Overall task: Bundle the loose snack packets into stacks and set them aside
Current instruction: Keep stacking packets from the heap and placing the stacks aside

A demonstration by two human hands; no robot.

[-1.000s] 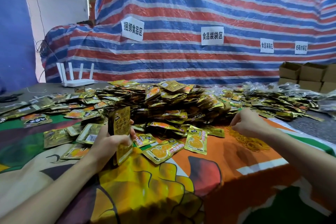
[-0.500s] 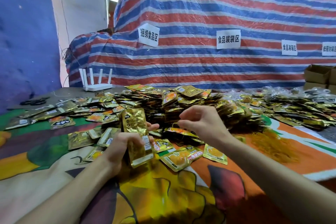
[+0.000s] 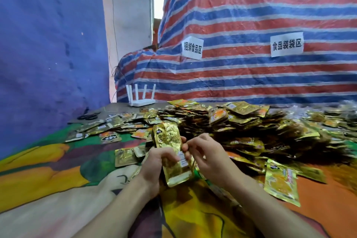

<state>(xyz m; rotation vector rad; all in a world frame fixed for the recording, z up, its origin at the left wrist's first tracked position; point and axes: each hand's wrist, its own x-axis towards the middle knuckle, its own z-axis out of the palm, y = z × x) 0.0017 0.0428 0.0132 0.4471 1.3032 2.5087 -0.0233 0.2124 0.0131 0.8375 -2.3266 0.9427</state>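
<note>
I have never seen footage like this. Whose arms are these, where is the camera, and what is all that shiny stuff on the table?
There is no machine here. These are a person's two bare arms, filmed by one wide-angle camera worn on their head, looking forward and down. That is why the arms come in from the bottom edge.

The left hand grips a stack of gold snack packets, held on end. The curled fingers of the right hand meet the stack's right edge. Whether they pinch anything is not clear.

Behind the hands is a big pile of loose packets, lying on a colourful printed cloth. A white router stands at the far edge, in front of a striped tarp.
</note>
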